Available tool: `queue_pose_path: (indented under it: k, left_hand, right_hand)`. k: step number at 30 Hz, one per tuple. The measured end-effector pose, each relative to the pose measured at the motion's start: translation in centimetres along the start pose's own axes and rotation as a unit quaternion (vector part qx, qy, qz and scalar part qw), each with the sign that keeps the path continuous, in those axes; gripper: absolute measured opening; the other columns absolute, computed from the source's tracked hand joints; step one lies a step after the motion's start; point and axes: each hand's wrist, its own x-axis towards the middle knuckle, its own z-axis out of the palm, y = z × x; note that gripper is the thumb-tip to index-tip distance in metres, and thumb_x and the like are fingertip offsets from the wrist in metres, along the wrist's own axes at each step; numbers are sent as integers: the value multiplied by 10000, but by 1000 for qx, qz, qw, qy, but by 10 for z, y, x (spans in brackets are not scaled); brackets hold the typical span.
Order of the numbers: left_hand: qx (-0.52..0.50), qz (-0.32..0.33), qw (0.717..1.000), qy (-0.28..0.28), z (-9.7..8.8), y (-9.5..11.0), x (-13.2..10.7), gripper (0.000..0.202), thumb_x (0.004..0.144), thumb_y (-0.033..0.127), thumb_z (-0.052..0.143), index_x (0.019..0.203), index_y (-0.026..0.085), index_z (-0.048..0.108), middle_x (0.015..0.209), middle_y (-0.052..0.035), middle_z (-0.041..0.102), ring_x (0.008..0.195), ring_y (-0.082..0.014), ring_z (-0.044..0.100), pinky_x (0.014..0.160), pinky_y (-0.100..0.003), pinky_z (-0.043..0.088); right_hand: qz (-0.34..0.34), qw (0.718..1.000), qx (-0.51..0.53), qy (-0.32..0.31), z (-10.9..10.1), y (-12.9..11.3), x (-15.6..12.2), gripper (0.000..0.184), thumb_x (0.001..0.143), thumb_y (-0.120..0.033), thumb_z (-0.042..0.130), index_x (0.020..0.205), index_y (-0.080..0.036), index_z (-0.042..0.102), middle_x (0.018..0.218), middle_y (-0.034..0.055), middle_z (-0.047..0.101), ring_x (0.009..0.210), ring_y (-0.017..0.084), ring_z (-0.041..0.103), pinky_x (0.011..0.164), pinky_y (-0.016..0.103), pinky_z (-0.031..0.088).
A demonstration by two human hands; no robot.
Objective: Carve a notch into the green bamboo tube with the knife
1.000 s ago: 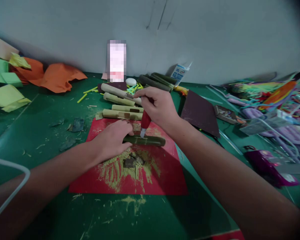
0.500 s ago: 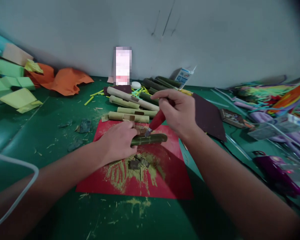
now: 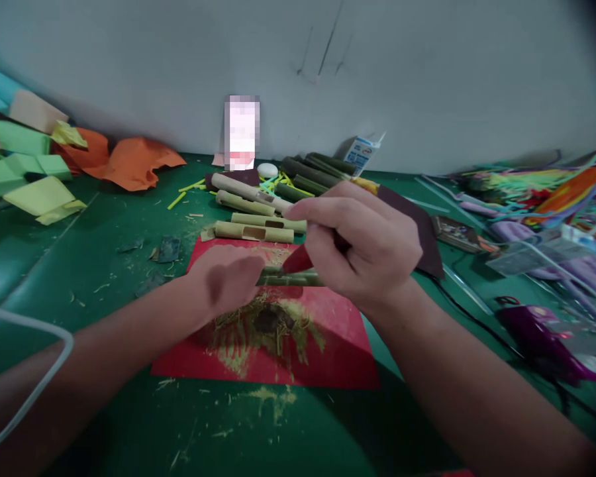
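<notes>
My left hand [image 3: 226, 281] is closed round one end of a dark green bamboo stick [image 3: 285, 279], holding it just above a red sheet [image 3: 338, 344]. My right hand [image 3: 362, 248] grips a red-handled craft knife [image 3: 297, 260]; its tip points left and down at the stick and is hidden behind my fingers. A heap of pale green shavings [image 3: 265, 331] lies on the red sheet under both hands.
Several peeled bamboo pieces [image 3: 253, 230] lie behind the red sheet, darker ones [image 3: 312, 169] by the wall. A dark brown sheet [image 3: 417, 225] sits right of my hands. Crumpled orange paper [image 3: 129, 159] and green sheets [image 3: 24, 172] at left, colourful clutter [image 3: 541, 192] at right, a purple tool [image 3: 541, 331].
Both hands have lifted toward me with the stick. My right hand has turned over the stick so that it hides the knife tip. The view shifted slightly.
</notes>
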Motion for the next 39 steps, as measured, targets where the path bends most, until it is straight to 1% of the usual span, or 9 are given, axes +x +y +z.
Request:
queue_pose_path:
  k: [1, 3, 9, 12, 15, 20, 30, 34, 39]
  left_hand:
    - [37, -19, 999, -35, 0, 2, 1, 220, 891, 304, 637, 1065, 199, 720, 1021, -137, 773, 899, -332, 731, 742, -408, 527]
    - [69, -31, 996, -54, 0, 4, 2, 243, 926, 317, 604, 1113, 198, 704, 1041, -146, 774, 913, -331, 740, 732, -396, 525]
    - [80, -18, 996, -35, 4, -2, 5, 287, 951, 414, 580, 1128, 211, 681, 940, -131, 773, 877, -327, 744, 675, -363, 493]
    - [65, -3, 998, -18, 4, -5, 4, 298, 935, 423, 611, 1130, 210, 685, 997, -135, 776, 912, -332, 740, 685, -359, 493]
    - [88, -10, 995, -39, 0, -3, 4, 373, 942, 424, 611, 1226, 188, 662, 1066, -162, 771, 922, -347, 742, 688, -368, 499]
    - [101, -23, 993, -63, -3, -1, 5, 368, 928, 368, 626, 1227, 160, 671, 918, -169, 768, 835, -361, 743, 641, -370, 491]
    - [95, -22, 994, -42, 3, -5, 4, 317, 915, 300, 597, 1199, 188, 685, 961, -145, 763, 928, -358, 749, 708, -387, 540]
    - [96, -25, 994, -36, 3, -3, 5, 297, 912, 304, 601, 1169, 189, 694, 1006, -143, 762, 980, -358, 745, 747, -391, 554]
    - [72, -54, 994, -55, 0, -2, 5, 324, 919, 358, 588, 1175, 186, 688, 934, -142, 772, 887, -360, 753, 716, -400, 549]
  right_hand:
    - [17, 1000, 0, -1, 2, 1, 0, 307, 978, -169, 446, 996, -288, 728, 747, 22, 667, 663, 150, 630, 644, 320, 535]
    - [44, 999, 10, 22, 5, 4, 0, 315, 973, -162, 436, 975, -278, 729, 747, 24, 664, 669, 155, 627, 656, 330, 539]
    - [106, 992, 35, 58, 7, 7, 2, 283, 932, -120, 473, 901, -236, 729, 706, 10, 647, 633, 147, 608, 657, 336, 544]
    - [118, 989, 49, 70, 7, 11, 2, 266, 916, -110, 496, 894, -228, 733, 720, 14, 668, 665, 152, 637, 671, 331, 551]
    - [163, 982, 55, 76, 11, 18, 0, 263, 928, -144, 483, 908, -226, 731, 760, 16, 683, 677, 157, 645, 649, 325, 536]
    - [217, 970, 71, 85, 17, 24, -3, 255, 922, -167, 481, 899, -215, 730, 690, -2, 639, 601, 145, 587, 632, 328, 507]
    - [235, 965, 68, 95, 24, 37, -13, 291, 913, -148, 428, 913, -216, 712, 699, 0, 627, 591, 133, 563, 566, 298, 450]
    - [261, 955, 80, 119, 26, 40, -17, 237, 880, -151, 474, 857, -201, 705, 721, 4, 641, 643, 138, 588, 623, 303, 492]
    - [228, 962, 52, 142, 23, 30, -24, 180, 935, -237, 556, 1032, -232, 706, 776, 10, 632, 705, 163, 612, 680, 335, 533]
